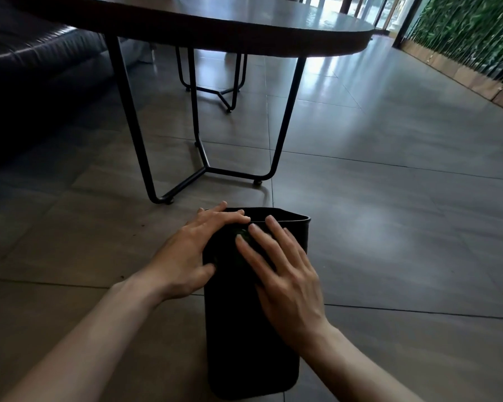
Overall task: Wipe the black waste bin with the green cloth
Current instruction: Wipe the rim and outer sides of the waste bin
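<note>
A tall black plastic waste bin (251, 329) lies on its side on the grey tiled floor (389, 213), at 6 o'clock from the dark round table with thin black metal legs (244, 27). The left hand (198, 250) rests on the bin, fingers straight. The right hand (285, 274) presses flat on a dark green cloth (243, 236), fingers spread.

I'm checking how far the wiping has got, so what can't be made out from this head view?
- Green cloth: only a dark patch shows between the hands; the right hand covers the rest.
- Black waste bin: lying on its side on the floor; its underside and inside are hidden, and its surface is too dark to judge clean or dirty.
- Left hand: rests on the bin's side; the palm is hidden.
- Both forearms: cut off by the bottom edge.
</note>
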`<move>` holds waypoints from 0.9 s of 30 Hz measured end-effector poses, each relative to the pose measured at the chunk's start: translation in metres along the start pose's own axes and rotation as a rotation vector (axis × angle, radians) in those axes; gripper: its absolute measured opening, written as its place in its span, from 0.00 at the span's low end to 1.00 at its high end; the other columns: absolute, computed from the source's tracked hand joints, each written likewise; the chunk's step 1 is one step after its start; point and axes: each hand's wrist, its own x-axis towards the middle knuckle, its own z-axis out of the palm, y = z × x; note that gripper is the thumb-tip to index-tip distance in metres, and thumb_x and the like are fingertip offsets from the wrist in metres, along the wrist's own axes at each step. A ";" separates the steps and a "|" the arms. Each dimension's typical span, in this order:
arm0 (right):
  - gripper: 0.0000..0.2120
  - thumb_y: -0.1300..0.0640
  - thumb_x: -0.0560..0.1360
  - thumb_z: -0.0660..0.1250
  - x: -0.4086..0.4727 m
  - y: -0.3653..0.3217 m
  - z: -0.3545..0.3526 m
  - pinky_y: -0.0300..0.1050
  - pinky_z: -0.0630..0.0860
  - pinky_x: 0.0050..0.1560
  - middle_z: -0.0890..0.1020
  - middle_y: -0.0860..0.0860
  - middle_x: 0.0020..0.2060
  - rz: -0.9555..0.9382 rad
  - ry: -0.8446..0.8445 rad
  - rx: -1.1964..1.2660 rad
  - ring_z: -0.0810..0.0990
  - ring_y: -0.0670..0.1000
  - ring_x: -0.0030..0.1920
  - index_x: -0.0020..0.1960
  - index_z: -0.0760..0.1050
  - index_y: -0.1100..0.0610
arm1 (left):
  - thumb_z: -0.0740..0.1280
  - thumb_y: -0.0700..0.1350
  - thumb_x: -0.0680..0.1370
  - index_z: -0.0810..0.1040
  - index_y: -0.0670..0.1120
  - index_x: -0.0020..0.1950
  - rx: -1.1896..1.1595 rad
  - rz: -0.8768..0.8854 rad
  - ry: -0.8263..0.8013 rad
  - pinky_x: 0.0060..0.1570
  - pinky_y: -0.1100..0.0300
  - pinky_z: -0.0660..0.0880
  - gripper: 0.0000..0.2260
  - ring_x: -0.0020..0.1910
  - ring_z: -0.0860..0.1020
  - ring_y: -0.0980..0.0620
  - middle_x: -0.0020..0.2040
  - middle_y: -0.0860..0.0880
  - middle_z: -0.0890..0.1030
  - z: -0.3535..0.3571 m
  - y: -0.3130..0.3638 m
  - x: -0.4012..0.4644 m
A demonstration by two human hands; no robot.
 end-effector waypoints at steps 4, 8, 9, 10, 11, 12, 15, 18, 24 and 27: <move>0.18 0.57 0.84 0.65 -0.037 -0.003 0.006 0.61 0.71 0.74 0.76 0.56 0.74 -0.176 -0.050 -0.052 0.66 0.61 0.79 0.73 0.76 0.53 | 0.74 0.35 0.70 0.66 0.65 0.73 0.014 -0.014 -0.017 0.80 0.46 0.55 0.39 0.80 0.54 0.62 0.76 0.65 0.67 0.000 0.000 0.000; 0.15 0.57 0.85 0.62 -0.087 0.001 0.006 0.57 0.77 0.68 0.80 0.52 0.70 -0.329 -0.128 -0.095 0.72 0.60 0.76 0.68 0.81 0.49 | 0.77 0.39 0.71 0.65 0.68 0.72 0.012 -0.037 -0.028 0.80 0.46 0.54 0.39 0.80 0.52 0.63 0.76 0.67 0.66 0.000 0.001 0.000; 0.15 0.57 0.86 0.60 -0.093 0.002 0.002 0.56 0.78 0.67 0.80 0.51 0.69 -0.324 -0.134 -0.090 0.73 0.59 0.75 0.67 0.82 0.49 | 0.77 0.39 0.71 0.65 0.68 0.72 0.011 -0.038 -0.029 0.80 0.46 0.53 0.39 0.80 0.52 0.63 0.76 0.67 0.66 -0.001 0.001 0.000; 0.17 0.57 0.87 0.58 -0.096 0.003 -0.002 0.56 0.79 0.66 0.81 0.51 0.68 -0.289 -0.129 -0.073 0.74 0.58 0.74 0.66 0.83 0.49 | 0.77 0.39 0.71 0.65 0.68 0.71 0.011 -0.038 -0.028 0.80 0.46 0.53 0.39 0.80 0.52 0.63 0.76 0.67 0.66 -0.001 0.001 0.000; 0.18 0.57 0.87 0.56 -0.096 0.004 -0.007 0.56 0.79 0.65 0.81 0.51 0.68 -0.216 -0.110 -0.044 0.75 0.58 0.73 0.65 0.83 0.49 | 0.77 0.39 0.70 0.65 0.69 0.71 0.012 -0.038 -0.026 0.80 0.47 0.53 0.39 0.80 0.52 0.63 0.75 0.67 0.66 -0.001 0.001 0.000; 0.18 0.57 0.87 0.56 -0.094 0.007 -0.013 0.56 0.79 0.65 0.81 0.52 0.68 -0.114 -0.080 -0.007 0.77 0.58 0.72 0.65 0.83 0.50 | 0.77 0.40 0.70 0.65 0.69 0.71 0.013 -0.040 -0.026 0.80 0.48 0.53 0.39 0.80 0.52 0.64 0.75 0.67 0.66 -0.001 0.001 0.000; 0.18 0.61 0.81 0.63 -0.079 0.020 -0.032 0.58 0.79 0.63 0.81 0.52 0.66 0.331 0.040 0.238 0.80 0.59 0.67 0.66 0.82 0.50 | 0.77 0.39 0.70 0.65 0.69 0.70 0.007 -0.041 -0.043 0.79 0.50 0.54 0.38 0.80 0.52 0.64 0.75 0.68 0.66 -0.003 0.002 -0.001; 0.21 0.65 0.80 0.68 -0.050 0.040 -0.061 0.49 0.83 0.50 0.87 0.47 0.49 0.864 0.165 0.619 0.86 0.54 0.51 0.57 0.81 0.39 | 0.76 0.37 0.70 0.67 0.67 0.68 -0.001 -0.040 -0.052 0.80 0.53 0.51 0.37 0.79 0.52 0.65 0.74 0.69 0.67 -0.007 0.001 -0.002; 0.22 0.39 0.74 0.74 -0.006 0.101 -0.099 0.69 0.81 0.57 0.86 0.63 0.54 1.380 0.276 1.169 0.85 0.70 0.54 0.59 0.82 0.54 | 0.76 0.35 0.69 0.68 0.67 0.64 -0.030 -0.081 -0.055 0.74 0.61 0.53 0.36 0.78 0.53 0.68 0.73 0.69 0.68 -0.016 -0.006 -0.007; 0.26 0.34 0.61 0.79 0.016 0.109 -0.099 0.54 0.85 0.46 0.87 0.56 0.50 1.202 0.188 0.907 0.87 0.60 0.50 0.53 0.83 0.48 | 0.77 0.35 0.68 0.69 0.65 0.63 -0.032 -0.094 -0.046 0.71 0.63 0.55 0.35 0.77 0.55 0.70 0.73 0.67 0.69 -0.022 -0.012 -0.009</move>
